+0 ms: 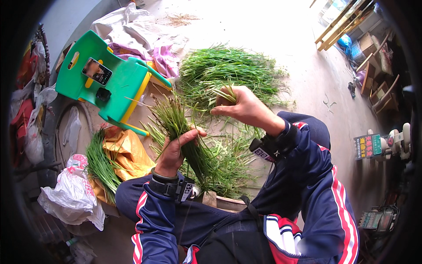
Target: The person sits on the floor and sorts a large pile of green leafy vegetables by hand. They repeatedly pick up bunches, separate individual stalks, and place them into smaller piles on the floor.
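Note:
My left hand [176,150] grips a thick bunch of chive-like green stalks [171,115]. Their brownish ends stick up and the leafy ends hang down over my lap. Further right, my right hand [247,107] pinches a small cluster of pale-ended stalks [227,95] between thumb and fingers. Beyond it on the floor lies a large heap of long green stalks [227,69], laid mostly sideways. Below and between my hands, loose trimmed greens [227,165] are scattered on the floor, partly hidden by the held bunch.
A green plastic child's chair [122,79] at left carries a smartphone [97,71] and a small black case [103,94]. Near my left knee are another green bundle [102,161], an orange sack [128,153] and a white plastic bag [72,194]. Wooden pieces [372,82] stand at far right.

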Demonstrator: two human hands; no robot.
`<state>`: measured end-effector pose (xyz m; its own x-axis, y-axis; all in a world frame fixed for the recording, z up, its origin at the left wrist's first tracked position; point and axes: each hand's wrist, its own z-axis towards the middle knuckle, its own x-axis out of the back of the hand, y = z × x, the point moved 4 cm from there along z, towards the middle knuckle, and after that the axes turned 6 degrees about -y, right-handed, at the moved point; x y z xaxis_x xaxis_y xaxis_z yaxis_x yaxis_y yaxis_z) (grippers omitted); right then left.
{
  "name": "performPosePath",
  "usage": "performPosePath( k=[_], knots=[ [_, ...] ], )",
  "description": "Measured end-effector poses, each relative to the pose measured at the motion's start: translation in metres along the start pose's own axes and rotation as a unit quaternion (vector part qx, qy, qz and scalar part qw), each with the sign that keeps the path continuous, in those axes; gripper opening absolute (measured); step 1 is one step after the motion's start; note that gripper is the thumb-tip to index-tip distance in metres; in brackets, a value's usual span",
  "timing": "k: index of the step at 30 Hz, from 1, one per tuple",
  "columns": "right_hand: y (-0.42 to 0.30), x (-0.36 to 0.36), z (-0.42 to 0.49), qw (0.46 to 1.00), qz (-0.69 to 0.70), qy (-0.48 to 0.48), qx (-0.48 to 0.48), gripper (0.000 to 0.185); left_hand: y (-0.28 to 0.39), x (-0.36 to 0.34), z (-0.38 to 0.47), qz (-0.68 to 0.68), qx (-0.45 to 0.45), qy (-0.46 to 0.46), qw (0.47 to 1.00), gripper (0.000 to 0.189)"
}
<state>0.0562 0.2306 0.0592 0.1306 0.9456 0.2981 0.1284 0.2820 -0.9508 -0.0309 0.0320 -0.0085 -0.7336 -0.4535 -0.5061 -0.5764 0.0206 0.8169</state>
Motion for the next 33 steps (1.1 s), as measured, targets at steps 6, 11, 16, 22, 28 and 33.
performPosePath(
  k=[6, 11, 16, 22, 28, 33],
  knots=[
    [0.001, -0.033, 0.004, 0.986, 0.159, -0.041, 0.027, 0.018, -0.008, 0.0, 0.004, -0.011, 0.032, -0.026, 0.999, 0.015],
    [-0.003, -0.023, 0.001, 0.979, 0.188, 0.075, 0.024, 0.015, -0.012, 0.002, 0.004, -0.04, 0.005, -0.014, 0.999, 0.019],
    [-0.016, 0.028, -0.005, 0.928, 0.322, 0.162, 0.089, 0.019, -0.012, 0.01, 0.006, -0.029, -0.004, -0.009, 1.0, 0.019],
    [-0.029, 0.094, -0.023, 0.885, 0.337, 0.289, 0.141, 0.025, -0.018, 0.022, 0.008, -0.014, 0.027, 0.034, 0.999, 0.017],
    [-0.029, 0.14, -0.04, 0.849, 0.318, 0.381, 0.181, 0.029, -0.022, 0.029, 0.015, -0.044, 0.019, 0.011, 0.999, 0.016],
    [-0.013, 0.08, -0.015, 0.951, 0.275, 0.133, 0.052, 0.019, -0.02, 0.016, 0.012, -0.092, 0.016, -0.042, 0.995, 0.022]
  ],
)
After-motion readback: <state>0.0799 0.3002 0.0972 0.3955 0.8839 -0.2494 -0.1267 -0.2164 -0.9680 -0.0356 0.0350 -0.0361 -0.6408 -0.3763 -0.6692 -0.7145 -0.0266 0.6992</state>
